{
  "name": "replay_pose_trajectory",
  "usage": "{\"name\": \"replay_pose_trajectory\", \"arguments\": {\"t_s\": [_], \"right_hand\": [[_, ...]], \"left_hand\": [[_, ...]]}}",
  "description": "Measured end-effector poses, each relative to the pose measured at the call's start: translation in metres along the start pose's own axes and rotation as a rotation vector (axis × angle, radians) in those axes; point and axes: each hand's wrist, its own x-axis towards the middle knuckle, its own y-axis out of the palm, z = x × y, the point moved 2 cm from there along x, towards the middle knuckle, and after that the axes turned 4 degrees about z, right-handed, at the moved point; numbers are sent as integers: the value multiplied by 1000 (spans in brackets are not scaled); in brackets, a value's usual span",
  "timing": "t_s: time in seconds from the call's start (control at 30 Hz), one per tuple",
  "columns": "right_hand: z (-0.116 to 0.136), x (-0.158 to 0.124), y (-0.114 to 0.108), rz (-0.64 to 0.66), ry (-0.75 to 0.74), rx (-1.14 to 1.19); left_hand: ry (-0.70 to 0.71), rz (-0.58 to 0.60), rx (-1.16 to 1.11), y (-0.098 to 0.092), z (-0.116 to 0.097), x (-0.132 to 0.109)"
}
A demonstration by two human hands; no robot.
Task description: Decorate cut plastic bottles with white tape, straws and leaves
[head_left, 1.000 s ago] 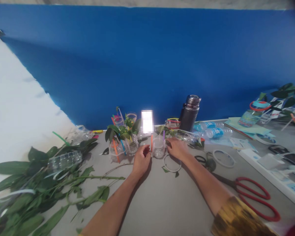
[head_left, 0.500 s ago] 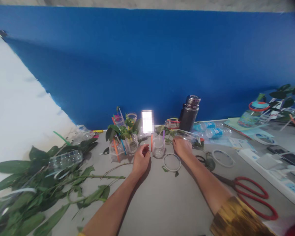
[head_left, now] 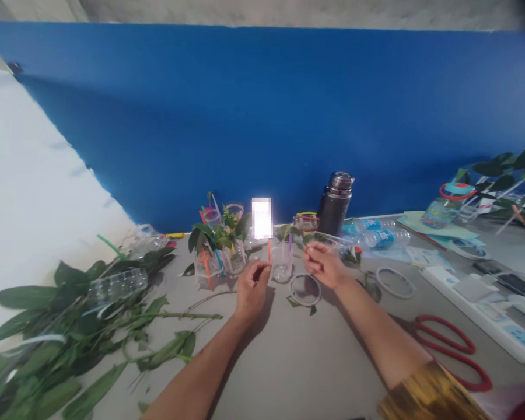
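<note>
Your right hand (head_left: 326,266) has lifted off the table and drawn its fingertips together, with something thin perhaps between them, though it's too small to tell what. Your left hand (head_left: 251,287) stays curled just left of the clear plastic cup (head_left: 282,263), its fingertips near the orange strip (head_left: 269,251) at the cup's left side. The hands are apart, with the cup between them, and neither is clamped on it. A purple strip (head_left: 290,242) rises at the cup's far side. Just below your right hand lies a white ring (head_left: 305,290), with loose leaves (head_left: 293,301) beside it. Past your left hand stand more clear cups (head_left: 205,274) holding leaves and coloured strips, and further left lie leafy branches (head_left: 70,315) around a ribbed plastic bottle (head_left: 117,286). To your right are a second white ring (head_left: 394,283), red-handled scissors (head_left: 446,344) and a power strip (head_left: 476,309). Beyond your right hand lie water bottles (head_left: 378,238) near a dark vacuum flask (head_left: 333,204), standing against the blue backdrop (head_left: 245,116).
</note>
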Motion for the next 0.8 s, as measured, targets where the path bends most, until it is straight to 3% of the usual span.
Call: {"name": "replay_pose_trajectory", "arguments": {"t_s": [0.13, 0.3, 0.47, 0.67, 0.8], "right_hand": [[-15, -4, 21, 96, 69, -160], [-23, -5, 32, 133, 90, -343], [-24, -7, 34, 184, 97, -458], [-23, -12, 37, -23, -259, -793], [-25, -13, 38, -42, -335, -1014]], "left_hand": [[55, 53, -43, 5, -15, -9], [-45, 46, -148, 6, -25, -12], [-6, -48, -139, -2, -33, -4], [-19, -160, -146, -12, -29, 6], [-34, -137, -122, -13, -24, 12]]}}
